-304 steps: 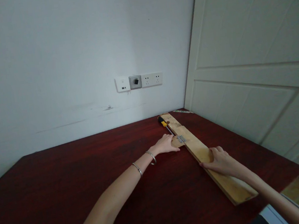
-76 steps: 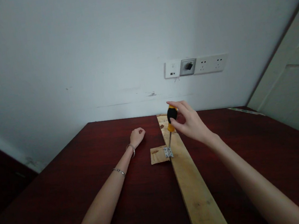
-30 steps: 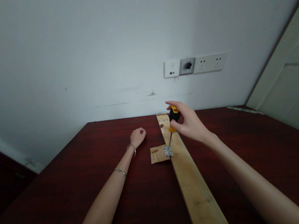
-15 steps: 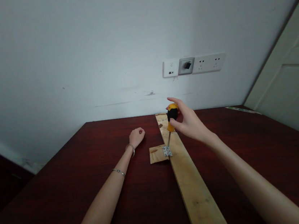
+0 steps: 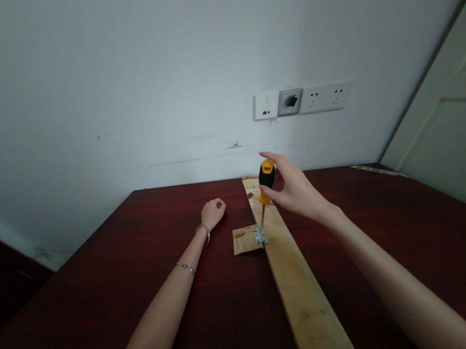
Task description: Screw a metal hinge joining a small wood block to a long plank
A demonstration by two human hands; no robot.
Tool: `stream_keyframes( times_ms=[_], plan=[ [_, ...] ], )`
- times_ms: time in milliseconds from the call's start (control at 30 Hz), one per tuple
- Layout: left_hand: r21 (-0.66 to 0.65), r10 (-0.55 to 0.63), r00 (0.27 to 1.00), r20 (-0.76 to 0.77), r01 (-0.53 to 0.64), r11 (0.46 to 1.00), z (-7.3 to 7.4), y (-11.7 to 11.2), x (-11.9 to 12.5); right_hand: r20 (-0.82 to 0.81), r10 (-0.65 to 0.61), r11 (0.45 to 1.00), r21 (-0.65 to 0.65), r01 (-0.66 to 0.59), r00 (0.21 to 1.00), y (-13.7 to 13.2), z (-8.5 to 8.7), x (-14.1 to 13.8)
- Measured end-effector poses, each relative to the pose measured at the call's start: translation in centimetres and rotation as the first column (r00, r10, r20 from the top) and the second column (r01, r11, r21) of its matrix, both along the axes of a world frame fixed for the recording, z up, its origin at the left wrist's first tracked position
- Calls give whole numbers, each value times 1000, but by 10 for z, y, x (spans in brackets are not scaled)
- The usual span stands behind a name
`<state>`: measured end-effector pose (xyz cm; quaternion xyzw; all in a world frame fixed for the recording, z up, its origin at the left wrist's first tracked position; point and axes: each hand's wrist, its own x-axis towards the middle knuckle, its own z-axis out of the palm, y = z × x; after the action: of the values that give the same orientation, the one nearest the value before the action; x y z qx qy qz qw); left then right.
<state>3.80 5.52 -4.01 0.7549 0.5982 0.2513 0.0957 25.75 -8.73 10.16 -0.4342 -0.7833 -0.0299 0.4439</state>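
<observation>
My right hand grips the yellow and black handle of a screwdriver between thumb and fingers. Its metal shaft slants down, with the tip at the upper right part of a small silver hinge. The hinge spans the joint between a long wooden board and a small wooden piece on the board's left side. My left hand rests on the table to the left of the board, its fingers curled in a loose fist with nothing visible in it.
The dark red table meets a white wall at its far edge. Sockets and a switch panel are set in the wall. A thin printed strip lies at the back right, near a pale door.
The screwdriver handle has shifted slightly left and turned a little in my right fingers. My left hand, the board and the hinge have stayed in place.
</observation>
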Motion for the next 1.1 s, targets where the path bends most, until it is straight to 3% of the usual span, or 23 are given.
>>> stream_keyframes(
  times_ms=[200, 433, 667, 1100],
  plan=[
    [-5, -4, 1000, -3, 4, 1000, -1, 1, 0, -25, 29, 998, -62, -30, 999, -1, -1, -4],
    [-9, -12, 1000, 1, 12, 1000, 0, 1, 0, 137, -127, 989, -61, 136, 982, -1, -1, -2],
    [-9, -5, 1000, 15, 5, 1000, 0, 1, 0, 68, -42, 999, -29, 44, 997, -1, -1, 2],
    [-70, -46, 992, 121, 55, 996, 6, -2, 0, -19, -74, 997, 24, 74, 997, -7, 10, 8]
  ],
)
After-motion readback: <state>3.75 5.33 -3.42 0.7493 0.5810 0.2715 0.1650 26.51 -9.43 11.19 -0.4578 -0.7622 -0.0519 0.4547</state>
